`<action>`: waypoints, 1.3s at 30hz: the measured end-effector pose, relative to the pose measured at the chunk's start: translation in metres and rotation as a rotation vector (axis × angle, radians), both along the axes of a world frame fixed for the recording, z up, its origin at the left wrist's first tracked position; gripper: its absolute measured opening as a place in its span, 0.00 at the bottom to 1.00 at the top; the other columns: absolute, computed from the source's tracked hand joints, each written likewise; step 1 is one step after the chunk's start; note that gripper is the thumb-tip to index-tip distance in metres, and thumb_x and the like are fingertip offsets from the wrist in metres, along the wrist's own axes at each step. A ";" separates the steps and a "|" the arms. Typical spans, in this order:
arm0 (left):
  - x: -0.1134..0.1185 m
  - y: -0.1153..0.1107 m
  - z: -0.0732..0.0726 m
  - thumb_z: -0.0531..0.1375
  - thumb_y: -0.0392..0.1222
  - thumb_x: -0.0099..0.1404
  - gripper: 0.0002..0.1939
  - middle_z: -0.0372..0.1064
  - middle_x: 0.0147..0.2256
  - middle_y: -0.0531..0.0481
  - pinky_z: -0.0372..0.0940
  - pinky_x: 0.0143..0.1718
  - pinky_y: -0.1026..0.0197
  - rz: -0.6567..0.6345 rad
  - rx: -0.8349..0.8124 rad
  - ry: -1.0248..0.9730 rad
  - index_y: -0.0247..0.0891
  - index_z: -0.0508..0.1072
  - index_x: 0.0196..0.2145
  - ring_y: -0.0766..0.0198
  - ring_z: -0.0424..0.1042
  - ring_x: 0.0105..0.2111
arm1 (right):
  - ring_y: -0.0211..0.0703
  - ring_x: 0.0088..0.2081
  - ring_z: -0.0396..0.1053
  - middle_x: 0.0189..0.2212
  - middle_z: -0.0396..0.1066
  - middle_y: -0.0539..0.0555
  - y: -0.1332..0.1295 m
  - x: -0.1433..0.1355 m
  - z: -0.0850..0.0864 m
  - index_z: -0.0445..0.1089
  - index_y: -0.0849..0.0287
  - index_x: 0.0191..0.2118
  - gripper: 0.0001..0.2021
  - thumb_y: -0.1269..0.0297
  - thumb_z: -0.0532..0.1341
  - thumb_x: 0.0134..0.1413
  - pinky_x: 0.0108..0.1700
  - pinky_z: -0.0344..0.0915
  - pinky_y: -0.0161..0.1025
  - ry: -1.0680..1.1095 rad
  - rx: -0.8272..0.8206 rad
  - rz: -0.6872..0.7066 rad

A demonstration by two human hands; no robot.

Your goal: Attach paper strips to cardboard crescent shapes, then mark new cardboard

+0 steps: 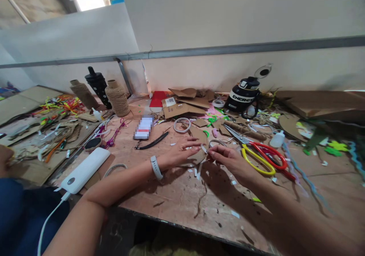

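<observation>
Plainly brown, round-edged cardboard (pixel 196 158), left hand (pixel 183 152) spread over it, right hand (pixel 227 158) pinching narrow white strip (pixel 203 149).

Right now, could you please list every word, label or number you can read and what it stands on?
"ENERGY": on the pale band of the black bottle.
Too small: other marks on that bottle.
Too small: white label and marks on the cardboard.
Blurred out: phone screen.
</observation>
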State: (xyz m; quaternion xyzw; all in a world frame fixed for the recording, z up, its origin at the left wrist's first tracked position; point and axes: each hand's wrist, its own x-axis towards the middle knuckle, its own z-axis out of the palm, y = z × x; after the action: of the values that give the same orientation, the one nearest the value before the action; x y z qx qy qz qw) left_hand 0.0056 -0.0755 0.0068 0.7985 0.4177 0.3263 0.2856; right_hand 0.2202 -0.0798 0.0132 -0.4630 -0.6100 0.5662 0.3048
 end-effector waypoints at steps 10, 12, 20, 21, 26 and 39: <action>-0.005 0.003 -0.012 0.56 0.41 0.65 0.14 0.68 0.49 0.43 0.55 0.59 0.49 -0.009 0.172 0.314 0.41 0.76 0.47 0.55 0.63 0.54 | 0.37 0.20 0.62 0.19 0.65 0.46 0.022 0.007 -0.025 0.67 0.57 0.29 0.16 0.48 0.60 0.48 0.22 0.58 0.35 -0.206 0.025 0.141; -0.005 0.004 -0.013 0.56 0.41 0.66 0.15 0.68 0.48 0.43 0.55 0.58 0.49 -0.007 0.182 0.323 0.41 0.75 0.48 0.55 0.62 0.54 | 0.37 0.20 0.62 0.19 0.66 0.46 0.023 0.007 -0.023 0.67 0.57 0.28 0.16 0.47 0.61 0.47 0.22 0.58 0.35 -0.200 0.017 0.152; -0.004 0.004 -0.018 0.52 0.42 0.69 0.16 0.67 0.49 0.43 0.57 0.56 0.51 -0.014 0.193 0.382 0.41 0.73 0.51 0.56 0.62 0.53 | 0.35 0.20 0.59 0.19 0.63 0.45 0.028 0.008 -0.016 0.67 0.59 0.30 0.16 0.49 0.58 0.51 0.21 0.55 0.33 -0.297 0.048 0.155; -0.003 0.004 -0.018 0.52 0.42 0.69 0.17 0.67 0.50 0.44 0.56 0.56 0.50 -0.016 0.198 0.393 0.42 0.72 0.52 0.56 0.62 0.53 | 0.35 0.21 0.60 0.20 0.64 0.46 0.029 0.009 -0.016 0.68 0.59 0.29 0.16 0.49 0.59 0.50 0.22 0.56 0.33 -0.302 0.068 0.164; 0.000 -0.002 -0.017 0.51 0.40 0.69 0.18 0.66 0.51 0.43 0.54 0.57 0.48 -0.027 0.226 0.458 0.44 0.70 0.54 0.54 0.61 0.54 | 0.37 0.22 0.61 0.20 0.65 0.48 0.034 0.011 -0.020 0.69 0.59 0.27 0.16 0.50 0.59 0.48 0.25 0.57 0.35 -0.324 0.106 0.214; 0.002 -0.014 -0.015 0.48 0.36 0.70 0.22 0.61 0.56 0.43 0.53 0.56 0.51 -0.132 0.389 0.777 0.40 0.59 0.60 0.55 0.58 0.55 | 0.41 0.24 0.65 0.21 0.68 0.51 0.039 0.006 -0.038 0.68 0.58 0.26 0.11 0.58 0.55 0.51 0.27 0.60 0.37 -0.450 0.219 0.159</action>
State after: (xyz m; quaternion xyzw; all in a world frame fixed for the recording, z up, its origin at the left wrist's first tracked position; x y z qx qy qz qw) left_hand 0.0076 -0.0893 -0.0083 0.9257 0.3731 0.0555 -0.0282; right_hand 0.2262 -0.0409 -0.0247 -0.4921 -0.7545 0.4018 0.1645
